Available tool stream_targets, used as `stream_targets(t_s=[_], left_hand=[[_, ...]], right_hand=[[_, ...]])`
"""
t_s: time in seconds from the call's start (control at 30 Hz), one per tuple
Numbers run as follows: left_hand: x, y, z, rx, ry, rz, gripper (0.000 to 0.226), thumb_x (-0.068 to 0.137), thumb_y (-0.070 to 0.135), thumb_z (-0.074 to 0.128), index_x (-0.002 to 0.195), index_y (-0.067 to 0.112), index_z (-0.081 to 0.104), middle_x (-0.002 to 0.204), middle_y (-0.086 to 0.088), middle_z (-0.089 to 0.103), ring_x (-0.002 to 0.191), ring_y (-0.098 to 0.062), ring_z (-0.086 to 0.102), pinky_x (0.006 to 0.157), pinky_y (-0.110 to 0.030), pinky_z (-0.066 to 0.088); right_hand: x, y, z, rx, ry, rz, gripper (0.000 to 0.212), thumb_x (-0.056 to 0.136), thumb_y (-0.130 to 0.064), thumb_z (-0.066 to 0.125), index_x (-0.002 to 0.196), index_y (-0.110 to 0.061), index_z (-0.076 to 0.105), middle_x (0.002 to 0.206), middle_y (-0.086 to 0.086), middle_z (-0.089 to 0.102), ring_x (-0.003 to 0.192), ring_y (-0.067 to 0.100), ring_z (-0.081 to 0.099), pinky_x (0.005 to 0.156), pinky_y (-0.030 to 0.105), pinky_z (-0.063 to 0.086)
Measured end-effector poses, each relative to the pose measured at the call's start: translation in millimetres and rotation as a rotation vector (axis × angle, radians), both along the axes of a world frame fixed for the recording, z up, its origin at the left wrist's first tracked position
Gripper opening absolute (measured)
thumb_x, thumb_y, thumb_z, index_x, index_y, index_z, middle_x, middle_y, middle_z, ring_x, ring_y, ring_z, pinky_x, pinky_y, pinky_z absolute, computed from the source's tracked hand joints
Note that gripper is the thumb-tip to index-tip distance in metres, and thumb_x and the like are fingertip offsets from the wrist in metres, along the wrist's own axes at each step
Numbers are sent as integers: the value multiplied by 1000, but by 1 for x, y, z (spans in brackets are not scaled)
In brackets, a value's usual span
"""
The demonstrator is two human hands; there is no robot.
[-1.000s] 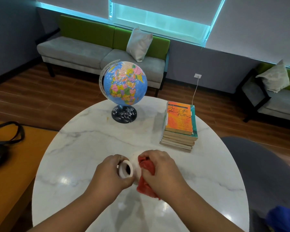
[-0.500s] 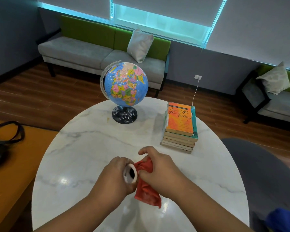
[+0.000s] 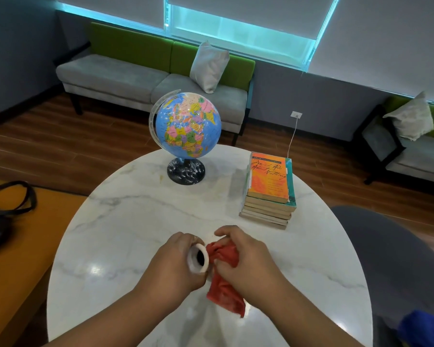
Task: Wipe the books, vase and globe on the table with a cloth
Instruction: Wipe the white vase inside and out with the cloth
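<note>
A person is sitting at a round marble table (image 3: 125,221), wiping a small white vase (image 3: 198,257) above the middle of the table's near half. The left hand (image 3: 171,266) is curling around the vase's body, tilting its mouth toward the camera. The right hand (image 3: 246,259) is bunching a red cloth (image 3: 223,289) in its fingers and pressing it against the vase's side, with a loose end hanging down. Judging by this, the vase step is under way. The globe (image 3: 186,126) is standing by the far edge and the stack of books (image 3: 268,181) by the far right edge, both untouched now; whether they are already wiped cannot be told. The vase's opening is showing only darkness, with no contents visible.
</note>
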State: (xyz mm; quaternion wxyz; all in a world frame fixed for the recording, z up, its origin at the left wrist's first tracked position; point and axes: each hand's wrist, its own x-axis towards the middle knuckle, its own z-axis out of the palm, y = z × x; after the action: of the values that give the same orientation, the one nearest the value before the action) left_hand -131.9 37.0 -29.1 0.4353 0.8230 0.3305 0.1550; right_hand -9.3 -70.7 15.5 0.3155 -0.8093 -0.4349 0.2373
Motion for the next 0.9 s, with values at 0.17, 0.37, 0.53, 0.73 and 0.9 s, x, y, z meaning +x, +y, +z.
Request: stream_targets(t_s=[0.17, 0.37, 0.53, 0.73, 0.9], left_hand=[[-10, 5, -9, -25, -4, -4, 39, 66, 22, 77, 93, 40, 55, 98, 19, 57, 85, -3, 60, 74, -24, 54], [-13, 8, -13, -17, -17, 13, 43, 65, 18, 77, 90, 43, 51, 99, 21, 56, 87, -1, 59, 74, -22, 53], [-17, 10, -18, -33, -20, 13, 41, 65, 20, 77, 93, 40, 55, 98, 23, 56, 87, 2, 58, 71, -25, 54], [-26, 14, -14, -96, 14, 66, 42, 64, 21, 81, 92, 39, 56, 99, 34, 53, 80, 5, 63, 60, -19, 51], [-26, 18, -14, -143, 4, 109, 42, 63, 14, 80, 91, 36, 58, 96, 27, 57, 76, 2, 62, 59, -24, 54]], right_hand=[[39, -13, -14, 91, 168, -356, 38, 78, -9, 68, 99, -39, 59, 92, -10, 68, 86, 5, 64, 80, 29, 56], [21, -15, -19, 124, 99, -283, 41, 78, -8, 68, 98, -42, 56, 92, -17, 67, 89, -6, 61, 75, 8, 47], [2, -11, -22, 138, 108, -110, 46, 76, -9, 68, 102, -45, 55, 97, -20, 68, 95, -3, 62, 81, 12, 49], [46, -17, -42, 158, 261, -483, 31, 82, -5, 68, 99, -30, 58, 90, -12, 65, 88, 3, 63, 68, 11, 47], [18, -16, -42, 227, 196, -370, 40, 80, 0, 67, 98, -34, 58, 92, -14, 68, 89, -2, 63, 71, 4, 45]])
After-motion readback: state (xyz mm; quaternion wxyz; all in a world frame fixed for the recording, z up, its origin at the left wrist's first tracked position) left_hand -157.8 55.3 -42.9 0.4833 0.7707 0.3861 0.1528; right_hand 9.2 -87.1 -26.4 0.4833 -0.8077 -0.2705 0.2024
